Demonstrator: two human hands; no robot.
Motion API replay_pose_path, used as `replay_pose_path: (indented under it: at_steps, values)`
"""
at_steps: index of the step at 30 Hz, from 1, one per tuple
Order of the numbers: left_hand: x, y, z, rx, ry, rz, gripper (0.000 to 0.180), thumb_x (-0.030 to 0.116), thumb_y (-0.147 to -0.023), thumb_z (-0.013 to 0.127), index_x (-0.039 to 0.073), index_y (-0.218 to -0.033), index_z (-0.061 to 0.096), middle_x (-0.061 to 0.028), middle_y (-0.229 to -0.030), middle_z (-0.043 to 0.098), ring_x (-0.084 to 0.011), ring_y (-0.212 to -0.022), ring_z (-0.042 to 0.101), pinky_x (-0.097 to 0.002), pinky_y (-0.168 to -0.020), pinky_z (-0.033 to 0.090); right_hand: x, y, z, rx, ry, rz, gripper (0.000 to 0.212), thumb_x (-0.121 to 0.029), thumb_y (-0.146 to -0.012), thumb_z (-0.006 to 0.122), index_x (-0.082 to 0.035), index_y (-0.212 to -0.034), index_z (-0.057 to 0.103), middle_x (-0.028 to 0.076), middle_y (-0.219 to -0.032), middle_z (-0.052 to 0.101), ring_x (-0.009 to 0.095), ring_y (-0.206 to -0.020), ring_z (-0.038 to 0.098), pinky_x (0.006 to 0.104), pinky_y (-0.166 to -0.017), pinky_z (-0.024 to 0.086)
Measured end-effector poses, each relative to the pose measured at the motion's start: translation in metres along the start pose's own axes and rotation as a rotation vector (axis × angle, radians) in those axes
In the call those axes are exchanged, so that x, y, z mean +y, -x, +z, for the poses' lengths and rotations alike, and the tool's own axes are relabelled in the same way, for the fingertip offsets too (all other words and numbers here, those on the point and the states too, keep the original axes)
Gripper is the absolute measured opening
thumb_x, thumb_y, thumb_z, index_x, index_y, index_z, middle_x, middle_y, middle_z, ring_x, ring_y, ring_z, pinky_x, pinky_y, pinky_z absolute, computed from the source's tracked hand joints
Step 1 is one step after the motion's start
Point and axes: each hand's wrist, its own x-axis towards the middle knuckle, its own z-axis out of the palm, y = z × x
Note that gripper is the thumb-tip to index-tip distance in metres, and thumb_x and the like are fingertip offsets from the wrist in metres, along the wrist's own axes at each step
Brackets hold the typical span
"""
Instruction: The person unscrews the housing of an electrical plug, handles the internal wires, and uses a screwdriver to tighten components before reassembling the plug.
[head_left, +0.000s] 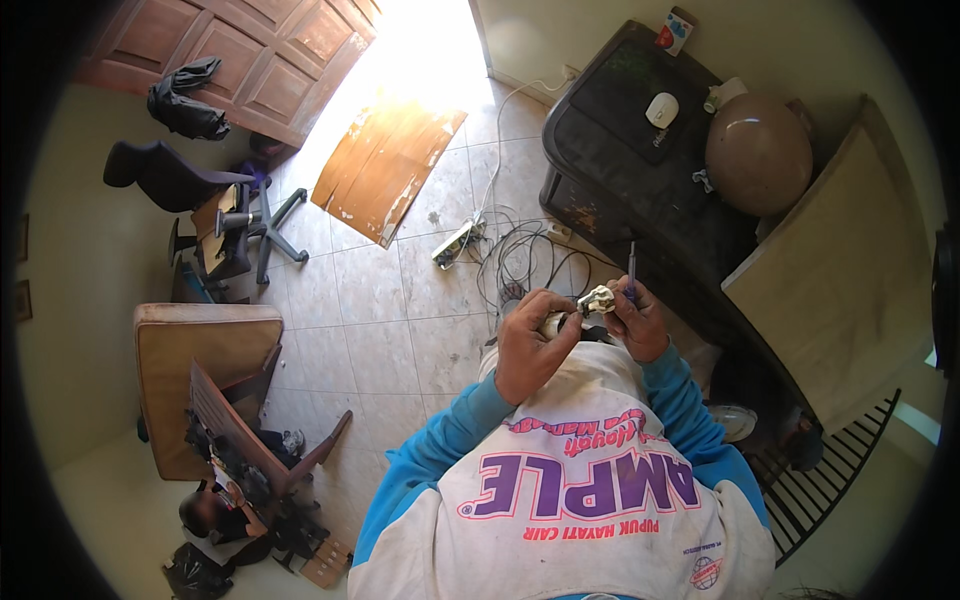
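Observation:
My left hand (532,345) is closed round a small cream rounded piece (553,325), mostly hidden by the fingers. Close beside it, my right hand (640,325) pinches a cream plastic piece (597,300) with darker bits on its left side. The two pieces nearly meet in front of my chest; whether they are joined I cannot tell. A screwdriver (632,268) with a purple handle is also in my right hand, its shaft pointing away from me.
Beyond my hands, a coiled dark cable (515,250) and a pale power strip (458,245) lie on the tiled floor near a wooden board (390,165). A black table-like surface (630,130) is at right. An office chair (250,215) and a seated person (225,510) are at left.

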Motion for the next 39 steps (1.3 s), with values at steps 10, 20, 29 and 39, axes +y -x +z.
replay_pose_path:
  at_steps: [10, 20, 29, 39]
  values:
    - [-0.003, 0.005, 0.003, 0.009, 0.057, -0.057, 0.017, 0.004, -0.077, 0.064, 0.0, -0.093, 0.059, -0.0095, -0.078, 0.061, -0.0159, -0.066, 0.058, -0.0291, -0.062, 0.047, -0.017, 0.002, 0.021, 0.022, -0.062, 0.053, 0.019, -0.017, -0.093, 0.061, -0.005, -0.106, 0.054, -0.004, -0.073, 0.051, 0.001, -0.053, 0.039, 0.0178, -0.045, 0.029]
    - [-0.01, 0.006, 0.003, 0.041, 0.057, -0.087, 0.017, 0.006, -0.079, 0.065, 0.0, -0.094, 0.059, -0.0108, -0.079, 0.062, -0.0172, -0.065, 0.059, -0.0299, -0.061, 0.047, -0.023, 0.0, 0.047, 0.052, 0.187, -0.084, 0.022, -0.008, -0.086, 0.07, -0.005, -0.104, 0.056, -0.004, -0.081, 0.054, 0.0, -0.065, 0.043, 0.0172, -0.054, 0.034]
    - [-0.002, 0.0, 0.004, 0.149, -0.228, 0.043, 0.011, 0.004, -0.076, 0.066, 0.003, -0.085, 0.059, -0.0116, -0.08, 0.061, -0.0256, -0.064, 0.062, -0.0336, -0.057, 0.049, -0.012, -0.001, 0.046, 0.093, 0.466, -0.202, 0.02, -0.009, -0.081, 0.074, -0.007, -0.095, 0.06, -0.009, -0.059, 0.039, 0.0, -0.054, 0.03, 0.0214, -0.047, 0.024]
    - [-0.007, -0.004, -0.003, 0.123, -0.166, -0.004, 0.011, 0.001, -0.075, 0.065, 0.001, -0.085, 0.061, -0.0111, -0.089, 0.062, -0.0232, -0.081, 0.062, -0.0335, -0.071, 0.049, -0.01, -0.007, 0.047, 0.111, 0.62, -0.305, 0.021, -0.01, -0.079, 0.076, -0.006, -0.091, 0.059, -0.007, -0.054, 0.04, 0.0, -0.05, 0.03, 0.0223, -0.044, 0.024]
